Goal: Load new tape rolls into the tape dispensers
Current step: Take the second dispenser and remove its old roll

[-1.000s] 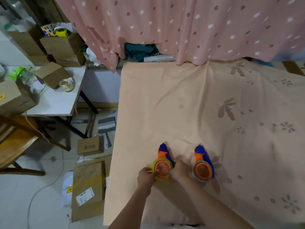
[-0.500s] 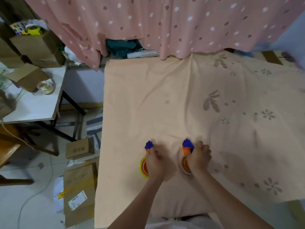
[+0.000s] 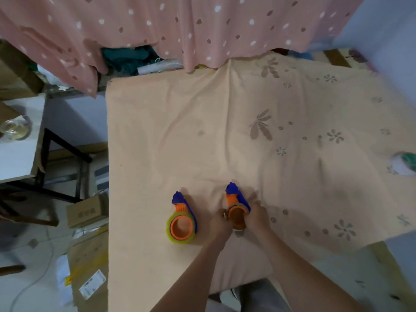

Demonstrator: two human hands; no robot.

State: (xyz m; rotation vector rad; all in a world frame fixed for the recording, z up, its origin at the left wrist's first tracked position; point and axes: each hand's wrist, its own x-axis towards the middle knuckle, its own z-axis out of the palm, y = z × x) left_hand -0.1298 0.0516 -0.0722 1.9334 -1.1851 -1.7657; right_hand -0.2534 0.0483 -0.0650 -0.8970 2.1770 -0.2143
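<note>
Both hands grip dispenser (image 3: pixel 236 208) — between them.

Pink dotted curtain (image 3: pixel 180 25); peach floral sheet (image 3: pixel 225 131).

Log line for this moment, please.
hands: left hand and right hand both grip right dispenser | left dispenser: untouched, yellowish roll on | surface: peach cloth

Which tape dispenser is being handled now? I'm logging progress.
The right tape dispenser: both hands, left hand and right hand, grip it. The left tape dispenser lies untouched.
</note>
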